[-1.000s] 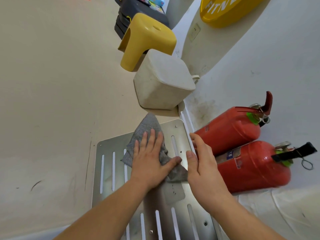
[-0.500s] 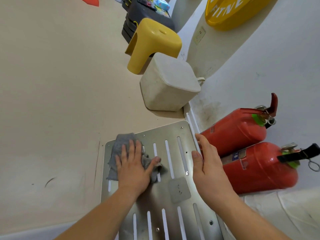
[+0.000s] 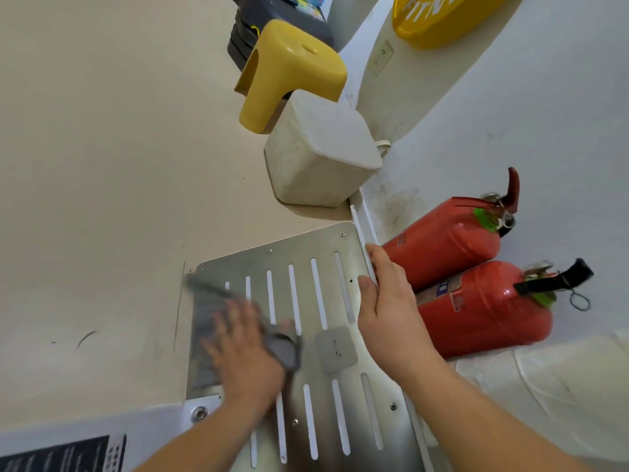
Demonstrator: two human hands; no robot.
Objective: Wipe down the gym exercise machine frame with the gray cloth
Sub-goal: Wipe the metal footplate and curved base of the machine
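Head view: left hand (image 3: 243, 356), motion-blurred, fingers spread flat, presses gray cloth (image 3: 204, 321) onto left part of slotted metal plate (image 3: 306, 253). Right hand (image 3: 388, 311) rests along plate's right edge, fingers straight, beside red extinguishers (image 3: 449, 240).

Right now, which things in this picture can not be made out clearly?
Head view only:
Left hand and gray cloth: motion blur; whether the fingers lie flat or pinch is unclear.
Metal plate: its left part is hidden under cloth and hand.
Yellow disc: lettering cut by the top edge.
Black label: blurred, cut by the bottom edge; unreadable.
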